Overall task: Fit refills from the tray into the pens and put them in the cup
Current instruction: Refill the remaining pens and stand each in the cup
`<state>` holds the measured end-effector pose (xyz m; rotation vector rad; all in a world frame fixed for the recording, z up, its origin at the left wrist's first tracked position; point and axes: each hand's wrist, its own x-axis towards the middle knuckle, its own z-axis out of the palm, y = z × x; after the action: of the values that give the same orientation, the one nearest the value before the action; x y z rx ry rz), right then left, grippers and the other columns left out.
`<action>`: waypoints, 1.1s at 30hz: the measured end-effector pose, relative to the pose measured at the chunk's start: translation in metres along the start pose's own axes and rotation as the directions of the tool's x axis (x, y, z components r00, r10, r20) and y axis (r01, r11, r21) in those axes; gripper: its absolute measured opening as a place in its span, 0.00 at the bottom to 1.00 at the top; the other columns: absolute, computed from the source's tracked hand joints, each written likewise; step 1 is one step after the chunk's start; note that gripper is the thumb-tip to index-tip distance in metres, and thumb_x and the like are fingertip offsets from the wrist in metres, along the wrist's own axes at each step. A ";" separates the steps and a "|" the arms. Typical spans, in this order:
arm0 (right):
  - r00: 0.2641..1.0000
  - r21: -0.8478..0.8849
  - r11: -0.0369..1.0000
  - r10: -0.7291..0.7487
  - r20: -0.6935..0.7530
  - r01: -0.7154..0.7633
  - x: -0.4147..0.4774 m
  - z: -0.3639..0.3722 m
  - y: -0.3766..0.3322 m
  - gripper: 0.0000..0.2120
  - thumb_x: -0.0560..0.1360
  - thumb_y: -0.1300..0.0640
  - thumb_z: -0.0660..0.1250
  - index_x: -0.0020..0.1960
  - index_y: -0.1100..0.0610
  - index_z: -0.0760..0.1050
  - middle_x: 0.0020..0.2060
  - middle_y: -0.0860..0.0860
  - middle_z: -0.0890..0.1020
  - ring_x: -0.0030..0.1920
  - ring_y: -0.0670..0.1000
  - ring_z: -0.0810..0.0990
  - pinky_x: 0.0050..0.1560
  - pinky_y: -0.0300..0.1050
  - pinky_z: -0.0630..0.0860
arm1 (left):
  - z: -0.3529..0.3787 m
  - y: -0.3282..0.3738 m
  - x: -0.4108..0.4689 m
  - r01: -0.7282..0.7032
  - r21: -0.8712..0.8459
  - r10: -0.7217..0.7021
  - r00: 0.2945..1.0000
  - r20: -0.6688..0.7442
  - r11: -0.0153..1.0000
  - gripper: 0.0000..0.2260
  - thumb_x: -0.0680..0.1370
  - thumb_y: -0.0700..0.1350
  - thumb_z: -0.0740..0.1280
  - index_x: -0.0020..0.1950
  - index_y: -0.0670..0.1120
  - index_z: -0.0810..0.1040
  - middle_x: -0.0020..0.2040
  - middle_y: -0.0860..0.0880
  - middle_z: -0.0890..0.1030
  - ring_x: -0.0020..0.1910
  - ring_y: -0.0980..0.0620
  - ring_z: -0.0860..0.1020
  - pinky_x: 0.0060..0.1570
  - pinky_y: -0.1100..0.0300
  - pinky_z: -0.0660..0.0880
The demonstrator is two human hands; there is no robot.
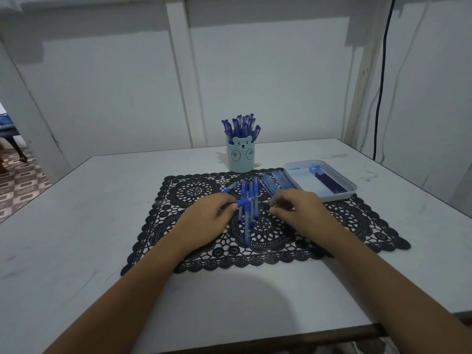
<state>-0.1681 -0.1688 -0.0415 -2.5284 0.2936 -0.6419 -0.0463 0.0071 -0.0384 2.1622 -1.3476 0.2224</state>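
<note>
Left hand: mine, over the middle of the mat, fingers curled around one blue pen. The pen lies roughly level, its tip pointing right toward my other hand.

Right hand: just right of the pen tip, not touching it. The fingers are curled inward and blurred; I cannot tell whether they pinch anything.

Loose pens: a small heap of blue pens lying lengthwise on the mat, directly under and beyond the pen I hold.

Slim pale pieces: a row lying on the mat between the heap and the tray. Whether they are refills or barrels I cannot tell.

Tray: pale, shallow, rectangular, to my right, its near edge resting on the mat's far right corner. Dark refills lie inside it.

Cup: light blue with a bear face, upright at the far edge of the mat. Standing pens fill it, caps up.

Mat: black lace, rectangular, scalloped border, flat on the table.

Table: pale grey top, scuffed in places.

Cable: dark, hanging down the wall behind, to the right.
</note>
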 end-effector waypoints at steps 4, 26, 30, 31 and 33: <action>0.979 -0.138 0.979 -0.127 0.158 0.149 -0.002 0.006 -0.004 0.09 0.74 0.58 0.67 0.53 0.54 0.80 0.49 0.49 0.79 0.46 0.44 0.74 0.53 0.36 0.71 | 0.000 0.000 0.000 -0.007 0.013 0.007 1.000 0.000 1.000 0.10 0.79 0.48 0.60 0.55 0.47 0.77 0.38 0.60 0.73 0.35 0.64 0.71 0.34 0.69 0.63; 0.995 0.371 0.924 0.072 0.074 -0.094 0.005 0.004 -0.009 0.04 0.73 0.55 0.68 0.46 0.52 0.81 0.38 0.48 0.82 0.35 0.37 0.73 0.37 0.26 0.69 | 0.005 0.007 -0.001 -0.094 -0.004 0.094 0.995 0.036 0.996 0.09 0.79 0.47 0.60 0.54 0.48 0.78 0.37 0.60 0.73 0.37 0.58 0.73 0.38 0.62 0.70; 0.980 0.514 0.837 0.191 0.048 -0.188 0.007 -0.007 0.000 0.03 0.75 0.59 0.66 0.44 0.53 0.78 0.35 0.48 0.81 0.34 0.43 0.76 0.37 0.31 0.73 | 0.003 0.003 0.000 -0.065 -0.009 0.065 0.998 0.004 0.998 0.09 0.79 0.47 0.60 0.54 0.47 0.78 0.38 0.59 0.73 0.36 0.60 0.73 0.34 0.70 0.67; 0.971 0.573 0.793 0.237 0.023 -0.207 0.009 -0.009 0.004 0.04 0.75 0.60 0.64 0.44 0.55 0.77 0.35 0.49 0.80 0.34 0.44 0.75 0.37 0.34 0.72 | 0.002 0.001 0.000 -0.048 -0.008 0.048 0.999 -0.006 0.999 0.10 0.79 0.47 0.60 0.55 0.47 0.77 0.38 0.59 0.74 0.36 0.61 0.72 0.34 0.70 0.66; 0.933 0.724 0.651 0.360 -0.027 -0.230 0.014 -0.014 0.012 0.05 0.76 0.63 0.62 0.43 0.57 0.76 0.35 0.51 0.78 0.35 0.46 0.74 0.35 0.37 0.70 | 0.000 -0.004 0.001 -0.016 -0.001 0.016 0.999 -0.029 1.000 0.10 0.79 0.47 0.60 0.55 0.47 0.77 0.39 0.59 0.74 0.35 0.62 0.72 0.33 0.70 0.64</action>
<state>-0.1636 -0.1899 -0.0320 -1.6252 0.4144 -0.6726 -0.0426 0.0072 -0.0398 2.1391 -1.3493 0.2582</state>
